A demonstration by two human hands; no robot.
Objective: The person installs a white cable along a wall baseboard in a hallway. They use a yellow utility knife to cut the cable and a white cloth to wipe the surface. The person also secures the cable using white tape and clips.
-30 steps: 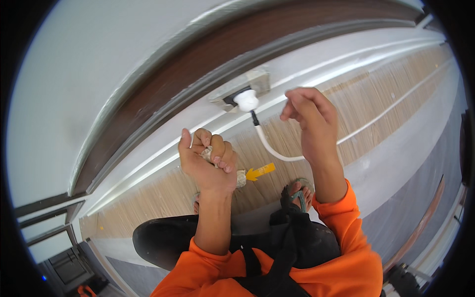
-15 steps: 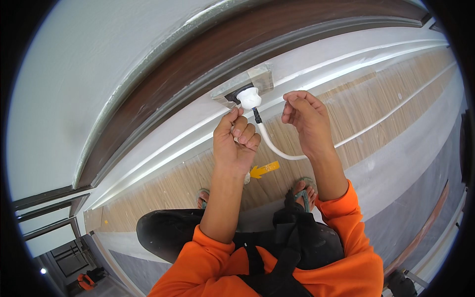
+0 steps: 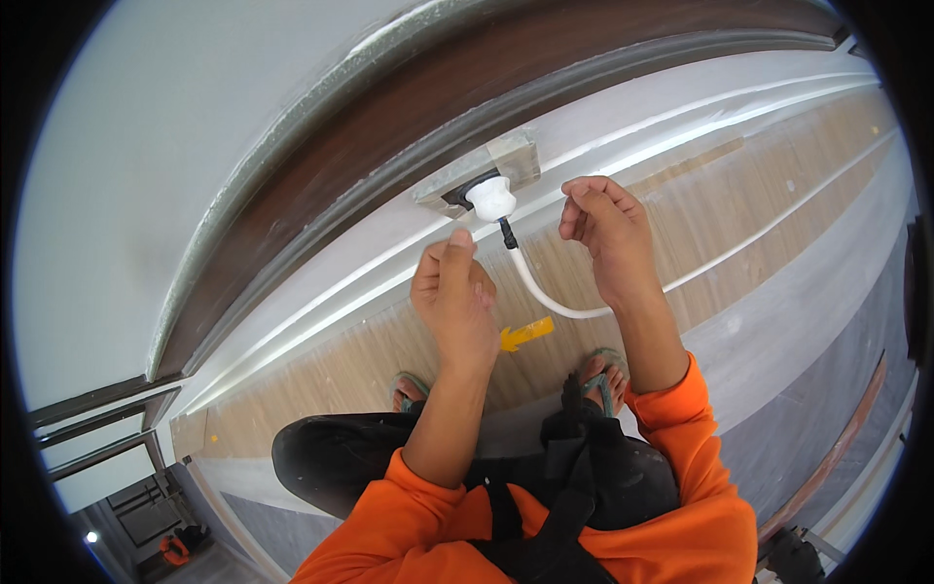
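Note:
A rounded white piece, like a plug adapter (image 3: 491,198), sits against a black-edged wall socket (image 3: 455,195). From its underside a black cord end (image 3: 507,234) leads into a white cable (image 3: 533,284). My left hand (image 3: 455,304) is just below and left of the adapter, apart from it, its thumb pressed on curled fingers. To the right, my right hand (image 3: 608,232) hangs above the cable, thumb and fingertips pinched together. Whatever either hand holds, if anything, is hidden or too small to make out.
A taped, greyish plate (image 3: 511,154) surrounds the socket on the white wall, below a dark brown ledge (image 3: 389,117). A yellow arrow sticker (image 3: 526,334) lies on the wood-look floor (image 3: 681,234). My sandalled feet (image 3: 603,382) stand close behind the cable loop.
My left hand has drawn down and left from the adapter and turned, so its thumb now points up. My right hand has barely moved.

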